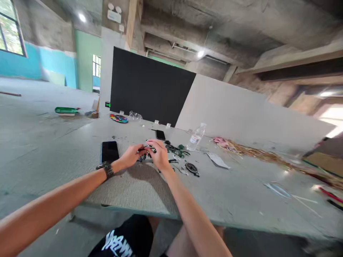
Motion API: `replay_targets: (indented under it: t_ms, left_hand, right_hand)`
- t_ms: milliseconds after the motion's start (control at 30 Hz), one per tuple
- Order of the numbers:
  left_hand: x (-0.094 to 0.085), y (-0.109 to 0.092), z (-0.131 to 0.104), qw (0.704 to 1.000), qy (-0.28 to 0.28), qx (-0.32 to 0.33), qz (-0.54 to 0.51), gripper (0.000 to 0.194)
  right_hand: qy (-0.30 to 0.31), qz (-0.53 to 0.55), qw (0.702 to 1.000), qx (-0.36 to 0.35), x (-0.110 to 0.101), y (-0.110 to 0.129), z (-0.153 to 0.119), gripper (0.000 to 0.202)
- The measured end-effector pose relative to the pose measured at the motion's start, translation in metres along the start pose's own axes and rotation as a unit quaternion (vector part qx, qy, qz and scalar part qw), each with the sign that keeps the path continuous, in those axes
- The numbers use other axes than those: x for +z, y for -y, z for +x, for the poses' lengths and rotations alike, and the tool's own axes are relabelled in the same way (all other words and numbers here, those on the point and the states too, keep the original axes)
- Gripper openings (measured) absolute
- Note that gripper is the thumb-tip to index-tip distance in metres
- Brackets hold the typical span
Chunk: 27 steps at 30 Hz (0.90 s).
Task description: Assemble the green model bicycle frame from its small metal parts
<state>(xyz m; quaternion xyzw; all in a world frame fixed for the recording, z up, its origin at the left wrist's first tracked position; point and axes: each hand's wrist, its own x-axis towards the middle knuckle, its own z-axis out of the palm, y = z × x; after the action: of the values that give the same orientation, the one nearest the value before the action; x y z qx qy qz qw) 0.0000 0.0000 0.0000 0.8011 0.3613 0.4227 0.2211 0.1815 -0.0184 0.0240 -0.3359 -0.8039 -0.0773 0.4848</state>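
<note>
Black wheeled model (142,157), pinched by left fingers (137,149) and right fingers (157,144), stretches roughly crosswise, its front indistinguishable.

A small dark model assembly (142,157), mostly hidden by the fingers of both hands (160,156) pinching it, shows a thin-spoked wheel at its lower left. It sits low over the bench (241,192); whether it touches the surface cannot be told.
</note>
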Motion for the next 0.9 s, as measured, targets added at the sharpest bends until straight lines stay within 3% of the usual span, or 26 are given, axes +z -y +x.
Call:
replay_targets:
  t_ms: [433,900]
  left_hand:
    - [-0.004,-0.01,0.0,1.0,0.001,0.003,0.001,0.023]
    - [0.005,-0.011,-0.002,0.999,-0.031,-0.01,0.012,0.02]
  right_hand:
    - [0.008,-0.018,0.999,0.048,-0.004,0.004,-0.002,0.03]
    - [-0.026,-0.041,0.997,0.063,0.008,0.008,-0.009,0.02]
